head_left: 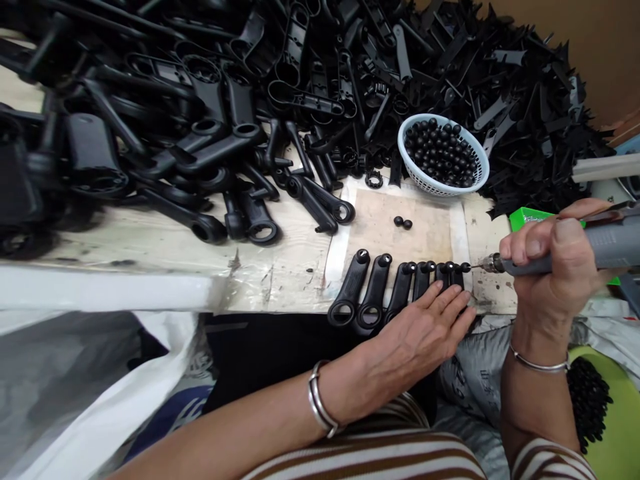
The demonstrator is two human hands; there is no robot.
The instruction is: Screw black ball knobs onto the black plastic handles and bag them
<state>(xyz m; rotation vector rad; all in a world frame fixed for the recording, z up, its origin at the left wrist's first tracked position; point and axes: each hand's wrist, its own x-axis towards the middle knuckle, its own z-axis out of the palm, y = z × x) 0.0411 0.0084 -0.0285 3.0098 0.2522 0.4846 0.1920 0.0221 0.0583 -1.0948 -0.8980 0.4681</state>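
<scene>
Looking down, I take in first the great heap of black plastic parts (210,100) that covers the far side of the workbench (150,240). Next comes the white basket (480,175) filled with small black balls (443,153), standing just behind the pale work pad (425,230), where two loose balls (403,223) lie. At the near edge of the pad sits a row of black handles (380,290), side by side, their long axes running away from me, ring ends toward me and small ends far.

My left hand (425,330) lies flat on the right part of that row, fingers stretched out and unclenched, pressing the handles down rather than gripping them. My right hand (547,267) is clenched round a grey power driver (595,250), held level, its long axis across the bench. Its bit (484,265) points left at the small end of the rightmost handle; I think it touches, though the tip is too small to tell.
</scene>
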